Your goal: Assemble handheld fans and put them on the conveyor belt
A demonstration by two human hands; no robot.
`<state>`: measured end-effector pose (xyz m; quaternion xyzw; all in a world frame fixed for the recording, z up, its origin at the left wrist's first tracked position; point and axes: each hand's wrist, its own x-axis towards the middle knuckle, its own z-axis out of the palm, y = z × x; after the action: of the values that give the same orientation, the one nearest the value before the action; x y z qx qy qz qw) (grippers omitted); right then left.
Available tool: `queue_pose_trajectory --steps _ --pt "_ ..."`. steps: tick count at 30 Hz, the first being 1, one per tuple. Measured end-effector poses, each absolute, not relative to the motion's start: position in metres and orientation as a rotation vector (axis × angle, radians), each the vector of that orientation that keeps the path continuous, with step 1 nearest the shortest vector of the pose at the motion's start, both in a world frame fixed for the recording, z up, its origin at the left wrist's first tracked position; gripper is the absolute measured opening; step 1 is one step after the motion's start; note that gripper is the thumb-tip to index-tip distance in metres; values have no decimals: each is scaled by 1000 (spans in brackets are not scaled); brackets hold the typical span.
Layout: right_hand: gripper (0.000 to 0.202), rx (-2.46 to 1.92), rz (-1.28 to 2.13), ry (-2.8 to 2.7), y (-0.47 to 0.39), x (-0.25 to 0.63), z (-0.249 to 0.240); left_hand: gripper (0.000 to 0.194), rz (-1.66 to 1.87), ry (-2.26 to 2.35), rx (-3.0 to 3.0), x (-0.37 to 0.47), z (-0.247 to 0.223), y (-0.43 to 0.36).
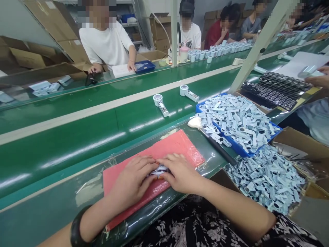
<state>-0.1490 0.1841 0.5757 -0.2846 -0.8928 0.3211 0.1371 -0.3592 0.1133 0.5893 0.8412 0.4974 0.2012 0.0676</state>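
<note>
Both my hands close round a small light-blue handheld fan, low over a red pad on the bench. My left hand covers one end of it, with the thumb along the near side. From the other side, my right hand presses on it with fingers and thumb. Only a strip with a dark edge shows between them; the rest is hidden. Beyond the pad, two similar handheld fans lie on the green belt, one nearer and one farther right.
A blue tray heaped with light-blue handle covers stands on the right, above a box of more covers. A black-handled tool with a white head lies beside the tray. A slanted post rises behind. Several people sit across the belt.
</note>
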Motion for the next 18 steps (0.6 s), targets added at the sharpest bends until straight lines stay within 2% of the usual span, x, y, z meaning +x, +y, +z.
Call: queue_pose_trajectory --steps 6,14,18 --pt "37 -885 860 -2526 179 -154 567 18 591 1529 2485 -359 591 119" --pt "39 -805 1028 -2464 188 -147 571 22 458 1552 2233 -357 607 123" --pt "32 -797 992 -2487 187 -147 570 18 488 1635 2072 -355 606 121"
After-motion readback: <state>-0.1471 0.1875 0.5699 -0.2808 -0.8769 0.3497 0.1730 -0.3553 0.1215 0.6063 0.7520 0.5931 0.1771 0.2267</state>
